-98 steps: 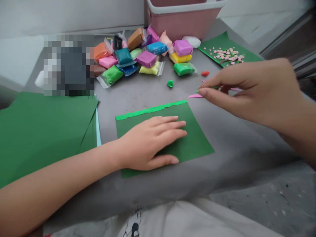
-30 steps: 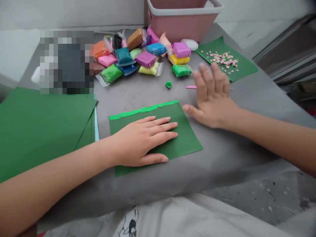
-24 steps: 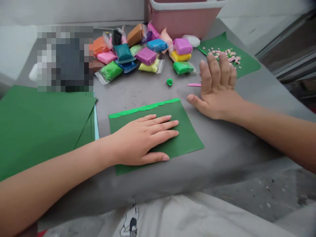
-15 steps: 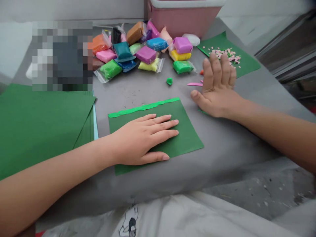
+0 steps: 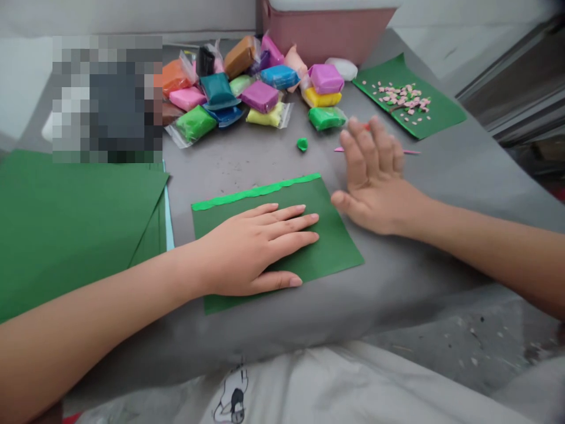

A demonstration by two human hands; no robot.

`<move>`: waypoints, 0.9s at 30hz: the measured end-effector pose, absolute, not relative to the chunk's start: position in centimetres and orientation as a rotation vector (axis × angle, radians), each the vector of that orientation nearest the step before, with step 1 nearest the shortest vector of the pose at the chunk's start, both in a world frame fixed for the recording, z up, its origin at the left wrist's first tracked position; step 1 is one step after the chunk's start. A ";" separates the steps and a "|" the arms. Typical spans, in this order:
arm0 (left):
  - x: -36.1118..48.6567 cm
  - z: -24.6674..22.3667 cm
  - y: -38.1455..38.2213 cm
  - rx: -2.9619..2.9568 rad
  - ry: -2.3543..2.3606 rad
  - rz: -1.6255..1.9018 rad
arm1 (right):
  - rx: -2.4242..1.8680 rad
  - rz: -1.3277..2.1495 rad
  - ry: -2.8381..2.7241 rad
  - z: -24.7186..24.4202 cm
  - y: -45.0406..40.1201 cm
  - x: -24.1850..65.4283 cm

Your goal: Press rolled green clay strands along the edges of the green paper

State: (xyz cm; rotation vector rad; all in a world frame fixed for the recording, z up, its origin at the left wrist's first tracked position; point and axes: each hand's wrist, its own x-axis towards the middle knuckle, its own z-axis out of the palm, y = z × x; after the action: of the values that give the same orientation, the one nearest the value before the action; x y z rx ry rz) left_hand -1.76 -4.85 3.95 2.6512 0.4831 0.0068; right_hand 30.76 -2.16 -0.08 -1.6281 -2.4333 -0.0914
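Observation:
My left hand (image 5: 260, 250) lies flat, fingers apart, on a dark green sheet of paper (image 5: 326, 247). Along the sheet's far edge runs a thin strip of bright green clay (image 5: 256, 192). To the right of the sheet, my right hand (image 5: 375, 179) is raised over the table, palm turned forward and fingers stretched upward, with nothing in it; it is slightly blurred. Behind its fingers lies a thin pink tool (image 5: 411, 152), partly hidden, and a bit of something orange-red. A small lump of green clay (image 5: 302, 144) sits beyond the sheet.
Several wrapped clay packs (image 5: 260, 96) are heaped at the back, before a pink bin (image 5: 326, 35). At the far right, a green card (image 5: 445, 112) carries a pink blossom tree. Larger green sheets (image 5: 66, 218) lie at the left, below a pixelated patch.
My right hand has moved left and slightly nearer to me, uncovering more of the blossom card and the pink tool's right end. The left hand stays in place.

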 end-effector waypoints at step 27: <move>-1.9 4.1 -5.3 2.698 0.520 0.010 | -1.621 -0.063 -2.450 0.6 -0.1 31.0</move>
State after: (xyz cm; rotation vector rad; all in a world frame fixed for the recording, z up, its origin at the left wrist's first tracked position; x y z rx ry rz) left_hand -1.86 -5.33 4.07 2.6977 0.5196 0.0103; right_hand 30.99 -0.07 0.57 -1.6207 -2.4502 -0.0632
